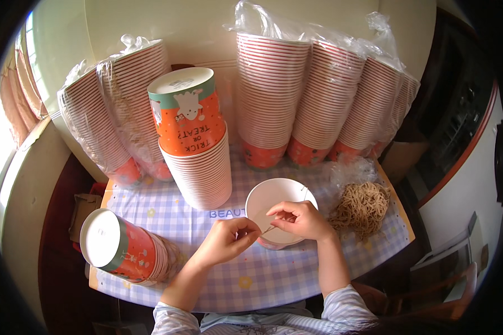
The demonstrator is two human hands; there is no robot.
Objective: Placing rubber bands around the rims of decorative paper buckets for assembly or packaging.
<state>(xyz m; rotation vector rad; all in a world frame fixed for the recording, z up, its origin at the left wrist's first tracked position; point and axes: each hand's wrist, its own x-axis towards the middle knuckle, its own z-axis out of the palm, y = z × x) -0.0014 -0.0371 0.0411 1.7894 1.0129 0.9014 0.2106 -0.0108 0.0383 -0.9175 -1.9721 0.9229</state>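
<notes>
The worktop (229,297), under a blue checked cloth, carries tall bagged cup stacks (271,95) along its far edge. An upright white-lined cup (258,202) stands right of centre, and a tan twine bundle (360,209) lies nearer the right edge. At the cup's mouth, the left hand (229,240) pinches a tan strand (269,228), thumb against forefinger. The right hand (304,220) has its fingers nearly closed beside it; whether they grip, I cannot tell. From the left fingertips, the strand runs rightward, slanting slightly toward the far edge.
</notes>
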